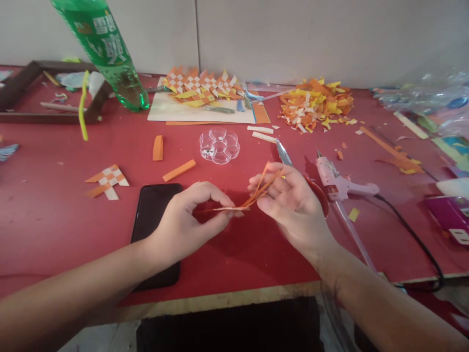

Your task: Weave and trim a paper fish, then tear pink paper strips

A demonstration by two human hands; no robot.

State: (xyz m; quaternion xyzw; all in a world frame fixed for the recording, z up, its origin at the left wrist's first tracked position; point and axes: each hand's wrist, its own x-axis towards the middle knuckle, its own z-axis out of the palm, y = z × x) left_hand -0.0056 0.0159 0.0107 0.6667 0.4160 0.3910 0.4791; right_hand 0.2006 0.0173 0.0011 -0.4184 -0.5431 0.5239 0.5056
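Note:
My left hand pinches a small piece of folded orange and white paper strips between thumb and fingertips. From it, loose orange strip ends rise to the right. My right hand is curled around those ends, which run between its thumb and fingers; its exact grip is partly hidden. Under my left wrist lies a black phone. A finished woven paper fish, checked in orange and white, is on the table to the left. Two folded orange strips lie beyond my left hand.
On the red table are a clear flower-shaped dish, a glue gun with a black cord, and a metal blade. Behind stand a green bottle, stacked woven fish, a paper scrap heap and a brown frame.

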